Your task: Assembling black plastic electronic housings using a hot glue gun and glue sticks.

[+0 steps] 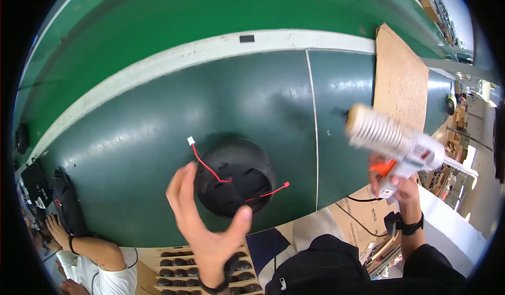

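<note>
We saw the left hand [202, 226] raised w/ fingers spread, thumb out toward 2 o'clock, cupping the near edge of a black round fan [235, 176] but, as far as we could tell, not gripping it. The fan sat on the dark green belt [142, 137], just below frame center. Two red wires [210, 167] ran across its top: one up to a white plug [191, 141] at 11 o'clock of the fan, the other to a red tip at 3 o'clock. The right hand [397, 187], at 3 o'clock of the frame, was wrapped round the grip of a white glue gun [392, 140], orange trigger by the fingers, nozzle aimed toward 10 o'clock. Cardboard [400, 79] lay at 1 o'clock. At 8 o'clock, a co-worker's arm [87, 245] rested on the belt edge.
</note>
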`<state>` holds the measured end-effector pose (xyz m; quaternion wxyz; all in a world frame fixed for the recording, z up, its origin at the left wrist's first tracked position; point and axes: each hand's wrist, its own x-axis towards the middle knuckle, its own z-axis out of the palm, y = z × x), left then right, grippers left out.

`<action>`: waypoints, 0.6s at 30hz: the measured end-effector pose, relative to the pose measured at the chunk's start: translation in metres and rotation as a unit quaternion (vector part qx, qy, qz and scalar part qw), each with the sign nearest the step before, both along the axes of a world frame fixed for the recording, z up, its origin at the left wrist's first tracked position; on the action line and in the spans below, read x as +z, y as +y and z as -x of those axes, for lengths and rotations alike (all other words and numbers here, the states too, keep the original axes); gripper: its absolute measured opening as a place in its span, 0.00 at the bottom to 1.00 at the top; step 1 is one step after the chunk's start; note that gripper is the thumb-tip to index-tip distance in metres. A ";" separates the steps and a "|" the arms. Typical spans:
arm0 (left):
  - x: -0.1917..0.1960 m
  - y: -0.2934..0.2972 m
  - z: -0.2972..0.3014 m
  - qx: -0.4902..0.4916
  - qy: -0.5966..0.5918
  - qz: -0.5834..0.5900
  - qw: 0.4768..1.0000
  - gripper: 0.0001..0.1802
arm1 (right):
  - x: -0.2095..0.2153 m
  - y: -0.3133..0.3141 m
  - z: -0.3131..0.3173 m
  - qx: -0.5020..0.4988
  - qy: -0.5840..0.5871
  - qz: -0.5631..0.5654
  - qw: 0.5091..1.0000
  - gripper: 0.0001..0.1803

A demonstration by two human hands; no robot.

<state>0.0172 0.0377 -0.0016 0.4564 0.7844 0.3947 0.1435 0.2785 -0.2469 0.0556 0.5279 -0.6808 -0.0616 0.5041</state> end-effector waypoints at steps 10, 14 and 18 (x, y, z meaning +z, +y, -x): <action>-0.053 0.095 -0.057 -0.280 -0.240 0.171 0.914 0.13 | 0.015 0.101 0.039 0.334 -0.126 -0.100 0.929 0.15; -0.061 0.051 -0.048 -0.139 -0.281 0.215 0.925 0.11 | 0.020 0.099 0.035 0.353 -0.116 -0.064 0.926 0.22; -0.053 -0.013 -0.033 0.022 -0.247 0.110 0.963 0.11 | 0.016 0.073 0.037 0.351 -0.155 -0.081 0.920 0.22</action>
